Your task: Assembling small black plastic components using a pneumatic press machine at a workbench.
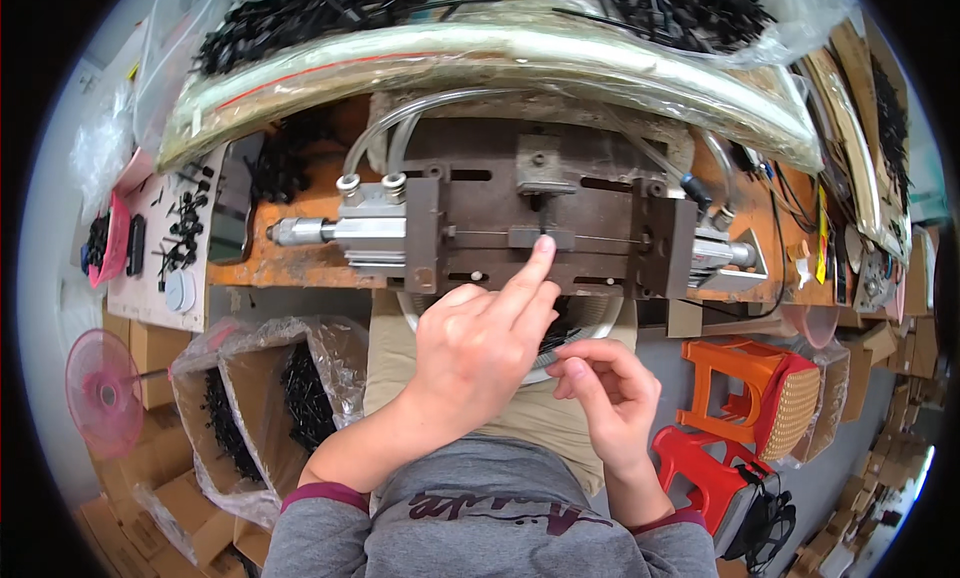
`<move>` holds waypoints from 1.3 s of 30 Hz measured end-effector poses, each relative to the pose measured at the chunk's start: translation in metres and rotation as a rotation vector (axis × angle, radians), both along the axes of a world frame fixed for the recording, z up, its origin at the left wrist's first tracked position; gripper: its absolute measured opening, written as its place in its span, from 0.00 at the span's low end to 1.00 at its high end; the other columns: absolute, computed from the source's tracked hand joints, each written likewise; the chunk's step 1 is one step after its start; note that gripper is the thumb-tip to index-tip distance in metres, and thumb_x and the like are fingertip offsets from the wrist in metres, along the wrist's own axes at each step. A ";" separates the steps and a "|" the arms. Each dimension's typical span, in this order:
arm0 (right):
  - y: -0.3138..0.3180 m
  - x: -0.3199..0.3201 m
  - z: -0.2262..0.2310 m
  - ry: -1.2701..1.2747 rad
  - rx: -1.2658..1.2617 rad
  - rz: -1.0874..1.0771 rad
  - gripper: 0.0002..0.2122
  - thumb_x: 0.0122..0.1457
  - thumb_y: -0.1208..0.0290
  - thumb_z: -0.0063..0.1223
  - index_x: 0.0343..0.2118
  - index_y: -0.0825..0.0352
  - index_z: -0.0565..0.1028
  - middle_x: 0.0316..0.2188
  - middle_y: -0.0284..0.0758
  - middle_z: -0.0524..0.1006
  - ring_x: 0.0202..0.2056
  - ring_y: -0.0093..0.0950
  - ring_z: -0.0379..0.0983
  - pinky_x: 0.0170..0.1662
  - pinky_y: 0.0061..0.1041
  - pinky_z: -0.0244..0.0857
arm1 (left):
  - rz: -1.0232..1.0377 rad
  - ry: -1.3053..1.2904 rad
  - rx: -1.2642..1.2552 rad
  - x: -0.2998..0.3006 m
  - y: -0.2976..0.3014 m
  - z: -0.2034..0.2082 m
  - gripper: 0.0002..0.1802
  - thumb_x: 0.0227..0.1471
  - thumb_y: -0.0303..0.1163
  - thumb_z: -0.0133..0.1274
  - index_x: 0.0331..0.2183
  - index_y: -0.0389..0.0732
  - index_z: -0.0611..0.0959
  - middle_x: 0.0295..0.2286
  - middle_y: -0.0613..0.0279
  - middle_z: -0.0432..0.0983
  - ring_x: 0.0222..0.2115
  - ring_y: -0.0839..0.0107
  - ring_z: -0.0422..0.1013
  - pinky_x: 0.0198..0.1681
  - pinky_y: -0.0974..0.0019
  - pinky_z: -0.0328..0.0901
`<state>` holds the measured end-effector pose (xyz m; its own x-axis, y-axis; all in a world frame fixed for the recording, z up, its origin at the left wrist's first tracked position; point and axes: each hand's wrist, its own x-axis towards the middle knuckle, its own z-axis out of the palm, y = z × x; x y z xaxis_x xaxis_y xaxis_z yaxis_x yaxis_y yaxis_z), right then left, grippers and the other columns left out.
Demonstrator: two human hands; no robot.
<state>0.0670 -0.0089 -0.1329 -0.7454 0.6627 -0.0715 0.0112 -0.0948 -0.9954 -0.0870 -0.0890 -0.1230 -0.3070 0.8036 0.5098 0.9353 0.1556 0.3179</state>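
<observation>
My left hand [480, 343] reaches over the front of a dark metal fixture [490, 168]. Its index finger is stretched out, the tip on a small dark block [525, 239] at the fixture's middle; the other fingers are curled. A thin dark piece stands upright just behind that fingertip, under a metal clamp head [540, 163]. Lower and to the right, my right hand [615, 393] is closed in a pinch, thumb against index finger. Whatever it may hold is too small to make out. Silver air cylinders [375, 240] flank the fixture on both sides.
A round white basket [598, 323] with black pieces sits on my lap, partly behind my hands. Black parts pile up in a padded tray [490, 53] at the back. Lined boxes [262, 408] stand left, an orange stool [725, 388] right. Clear air hoses [430, 103] arch overhead.
</observation>
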 end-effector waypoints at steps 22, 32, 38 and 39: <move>0.274 0.142 0.014 -0.456 1.079 -0.807 0.07 0.52 0.71 0.63 0.34 0.65 0.82 0.30 0.33 0.78 0.32 0.24 0.75 0.36 0.23 0.67 | -0.144 -0.075 -0.051 0.014 -0.014 0.019 0.13 0.34 0.29 0.68 0.28 0.38 0.83 0.42 0.56 0.80 0.16 0.72 0.70 0.22 0.72 0.64; 0.316 0.131 0.018 -0.934 1.277 -0.550 0.10 0.45 0.61 0.65 0.28 0.61 0.84 0.29 0.35 0.79 0.36 0.34 0.75 0.41 0.33 0.67 | -0.274 -0.251 -0.266 0.025 -0.063 -0.032 0.12 0.35 0.30 0.67 0.27 0.40 0.82 0.40 0.60 0.81 0.18 0.69 0.72 0.23 0.69 0.66; 0.322 0.133 0.016 -1.019 1.308 -0.508 0.10 0.42 0.60 0.65 0.25 0.60 0.83 0.28 0.36 0.80 0.37 0.35 0.75 0.42 0.36 0.65 | -0.262 -0.155 -0.327 0.023 -0.065 -0.041 0.13 0.35 0.31 0.66 0.27 0.40 0.82 0.41 0.60 0.80 0.22 0.65 0.74 0.24 0.67 0.66; 0.322 0.133 0.016 -1.018 1.304 -0.507 0.10 0.43 0.60 0.65 0.25 0.60 0.83 0.27 0.35 0.80 0.37 0.34 0.75 0.42 0.36 0.65 | -0.273 -0.164 -0.316 0.024 -0.066 -0.042 0.13 0.35 0.31 0.66 0.27 0.40 0.82 0.41 0.60 0.80 0.22 0.65 0.74 0.24 0.67 0.66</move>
